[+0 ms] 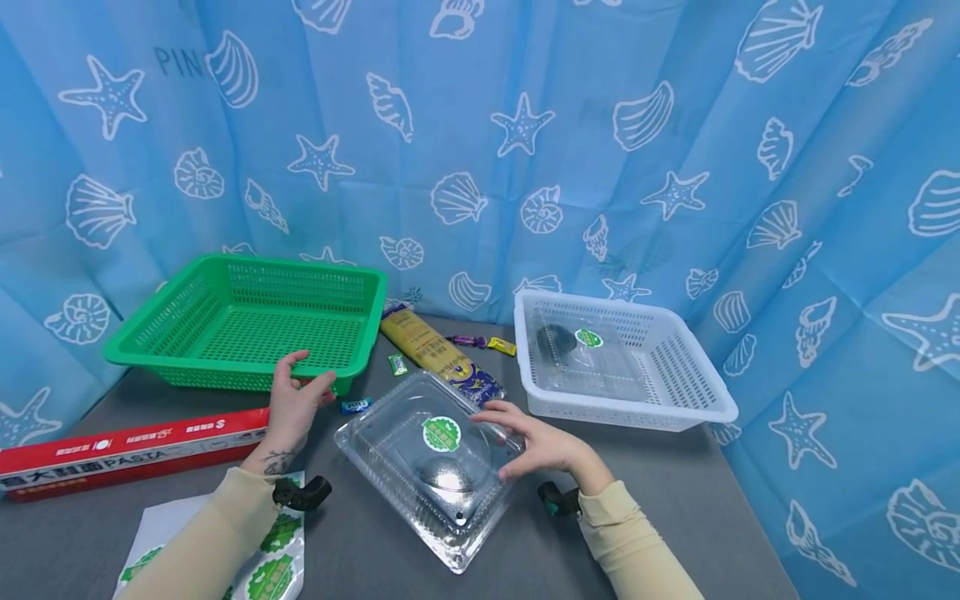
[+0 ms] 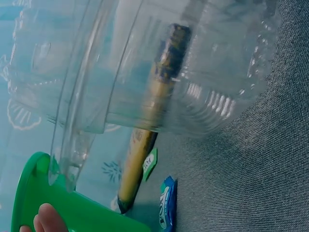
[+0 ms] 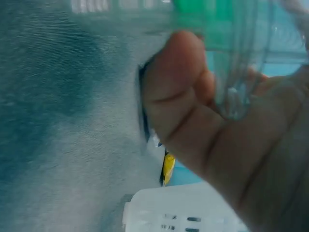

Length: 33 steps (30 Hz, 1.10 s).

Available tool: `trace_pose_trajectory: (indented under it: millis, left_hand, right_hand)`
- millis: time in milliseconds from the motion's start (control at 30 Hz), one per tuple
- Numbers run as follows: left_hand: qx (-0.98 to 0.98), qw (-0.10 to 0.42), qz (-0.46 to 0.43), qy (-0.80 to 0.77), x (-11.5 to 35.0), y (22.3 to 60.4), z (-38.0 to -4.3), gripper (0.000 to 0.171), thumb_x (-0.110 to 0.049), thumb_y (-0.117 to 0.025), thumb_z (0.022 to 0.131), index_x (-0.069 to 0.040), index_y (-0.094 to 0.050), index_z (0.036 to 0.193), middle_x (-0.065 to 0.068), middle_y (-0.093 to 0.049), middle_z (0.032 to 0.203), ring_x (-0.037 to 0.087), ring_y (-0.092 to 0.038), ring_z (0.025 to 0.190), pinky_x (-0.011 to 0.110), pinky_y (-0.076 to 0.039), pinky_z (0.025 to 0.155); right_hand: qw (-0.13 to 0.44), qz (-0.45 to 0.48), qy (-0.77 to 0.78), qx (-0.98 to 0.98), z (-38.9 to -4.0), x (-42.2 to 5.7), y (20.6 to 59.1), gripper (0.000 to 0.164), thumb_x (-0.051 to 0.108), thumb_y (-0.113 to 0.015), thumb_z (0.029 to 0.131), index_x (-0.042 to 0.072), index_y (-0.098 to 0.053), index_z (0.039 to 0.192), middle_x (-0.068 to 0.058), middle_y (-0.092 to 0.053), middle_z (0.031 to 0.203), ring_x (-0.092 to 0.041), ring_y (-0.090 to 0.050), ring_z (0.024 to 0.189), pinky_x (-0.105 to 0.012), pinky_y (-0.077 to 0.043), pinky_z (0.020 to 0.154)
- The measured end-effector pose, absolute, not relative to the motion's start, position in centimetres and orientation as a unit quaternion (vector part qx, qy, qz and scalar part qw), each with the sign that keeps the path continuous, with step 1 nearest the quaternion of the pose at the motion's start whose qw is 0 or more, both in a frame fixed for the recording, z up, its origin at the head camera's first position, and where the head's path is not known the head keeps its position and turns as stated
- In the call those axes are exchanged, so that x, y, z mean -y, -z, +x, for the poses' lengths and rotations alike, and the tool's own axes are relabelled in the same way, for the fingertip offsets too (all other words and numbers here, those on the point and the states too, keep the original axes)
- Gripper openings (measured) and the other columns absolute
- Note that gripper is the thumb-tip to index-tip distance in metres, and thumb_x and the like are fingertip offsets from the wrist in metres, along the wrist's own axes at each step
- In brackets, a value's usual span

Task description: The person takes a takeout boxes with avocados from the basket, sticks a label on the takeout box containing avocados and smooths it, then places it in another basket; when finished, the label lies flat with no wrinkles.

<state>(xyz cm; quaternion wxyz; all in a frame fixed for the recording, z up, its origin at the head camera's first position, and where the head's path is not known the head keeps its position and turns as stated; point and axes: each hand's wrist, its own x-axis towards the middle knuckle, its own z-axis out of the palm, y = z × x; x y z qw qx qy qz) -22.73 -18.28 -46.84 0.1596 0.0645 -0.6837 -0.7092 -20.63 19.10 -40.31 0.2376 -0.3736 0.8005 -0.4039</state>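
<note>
My right hand (image 1: pixel 542 446) grips a clear plastic takeout container (image 1: pixel 390 442) by its right side, fingers on top and thumb at the near edge. A round green sticker (image 1: pixel 441 434) is on its lid. In the right wrist view the thumb (image 3: pixel 176 67) curls against the clear rim. My left hand (image 1: pixel 291 408) is off to the container's left, in front of the green basket (image 1: pixel 217 367), its fingers loosely bent with nothing seen in them. In the left wrist view the container (image 2: pixel 145 63) hangs tilted above the table, and a few fingertips (image 2: pixel 50 217) show low in the corner.
The white basket (image 1: pixel 630 410) at the back right holds another stickered clear container (image 1: pixel 592 367). A yellow pasta packet (image 1: pixel 427 342) and several small candies, one blue (image 1: pixel 356 406), lie behind. On the left are a red pasta box (image 1: pixel 135 450) and a sticker sheet (image 1: pixel 281 558).
</note>
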Motion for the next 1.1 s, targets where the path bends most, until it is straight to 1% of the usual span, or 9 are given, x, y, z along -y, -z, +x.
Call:
trace_pose_trajectory:
  millis: [100,267,333,433,567,667,767,933,1100]
  left_hand:
    - [0.688,0.15,0.059,0.707,17.9,45.7,-22.0,0.064,-0.027,-0.065,0.077,-0.016,-0.028,0.128,0.01,-0.048,0.082,0.012,-0.057,0.063,0.027,-0.052,0.06]
    - [0.685,0.14,0.069,0.712,17.4,44.3,-21.2,0.065,-0.024,-0.064,0.078,-0.011,-0.026,0.129,0.007,-0.049,0.079,0.011,-0.057,0.063,0.024,-0.052,0.061]
    - [0.687,0.142,0.075,0.708,17.0,43.7,-20.8,0.065,-0.022,-0.063,0.079,-0.008,-0.025,0.13,0.008,-0.048,0.079,0.012,-0.057,0.063,0.025,-0.052,0.061]
    - [0.687,0.144,0.08,0.707,16.8,43.3,-20.7,0.063,-0.019,-0.062,0.08,-0.007,-0.025,0.129,0.008,-0.048,0.078,0.012,-0.057,0.062,0.025,-0.052,0.06]
    - [0.669,0.14,0.081,0.725,16.8,43.0,-20.5,0.061,-0.017,-0.063,0.079,-0.008,-0.027,0.128,0.007,-0.048,0.077,0.013,-0.057,0.061,0.025,-0.052,0.059]
    - [0.668,0.136,0.067,0.728,16.8,43.0,-20.5,0.061,-0.016,-0.061,0.081,-0.007,-0.024,0.129,0.008,-0.047,0.078,0.012,-0.056,0.061,0.026,-0.052,0.06]
    - [0.659,0.133,0.06,0.738,17.1,43.3,-20.6,0.062,-0.018,-0.062,0.08,-0.008,-0.025,0.129,0.007,-0.047,0.078,0.01,-0.056,0.061,0.026,-0.052,0.06]
    - [0.646,0.136,0.044,0.75,17.3,43.6,-20.6,0.062,-0.017,-0.063,0.079,-0.008,-0.026,0.128,0.008,-0.047,0.078,0.011,-0.057,0.06,0.026,-0.052,0.059]
    - [0.651,0.13,0.063,0.745,16.9,42.7,-20.2,0.058,-0.011,-0.059,0.081,-0.007,-0.025,0.128,0.008,-0.047,0.076,0.011,-0.056,0.059,0.027,-0.052,0.06]
  right_hand:
    - [0.271,-0.377,0.396,-0.792,-21.2,-19.1,40.6,0.071,0.022,-0.071,0.068,0.025,-0.038,0.13,-0.009,-0.016,0.139,-0.024,-0.02,0.126,-0.042,-0.032,0.094]
    - [0.281,-0.37,0.399,-0.791,-21.5,-18.8,40.8,0.063,0.02,-0.068,0.067,0.025,-0.043,0.124,0.003,-0.034,0.13,-0.018,-0.028,0.122,-0.045,-0.024,0.099]
    - [0.279,-0.357,0.419,-0.787,-21.4,-18.7,41.0,0.06,0.015,-0.067,0.066,0.022,-0.046,0.122,0.004,-0.039,0.126,-0.018,-0.032,0.12,-0.046,-0.024,0.1]
    - [0.269,-0.346,0.461,-0.772,-21.1,-18.6,41.3,0.056,0.006,-0.064,0.064,0.011,-0.047,0.118,-0.004,-0.043,0.123,-0.024,-0.033,0.118,-0.046,-0.024,0.098]
    - [0.256,-0.336,0.513,-0.747,-20.8,-18.5,41.9,0.051,-0.001,-0.06,0.063,0.0,-0.046,0.112,-0.015,-0.042,0.12,-0.031,-0.035,0.11,-0.043,-0.031,0.091]
    - [0.258,-0.312,0.55,-0.73,-20.5,-18.7,42.3,0.05,-0.002,-0.058,0.063,0.0,-0.044,0.111,-0.016,-0.039,0.116,-0.028,-0.043,0.097,-0.035,-0.041,0.08]
    - [0.266,-0.286,0.589,-0.708,-20.2,-18.8,42.4,0.052,-0.004,-0.056,0.063,-0.001,-0.041,0.112,-0.017,-0.037,0.112,-0.022,-0.047,0.085,-0.028,-0.045,0.068]
    - [0.253,-0.271,0.614,-0.697,-19.6,-19.0,42.2,0.055,-0.002,-0.055,0.063,-0.002,-0.038,0.115,-0.021,-0.035,0.112,-0.014,-0.048,0.076,-0.022,-0.043,0.059]
    - [0.229,-0.256,0.624,-0.702,-19.1,-19.2,41.6,0.055,-0.002,-0.052,0.063,-0.001,-0.036,0.116,-0.023,-0.027,0.113,-0.006,-0.038,0.059,-0.016,-0.035,0.048]
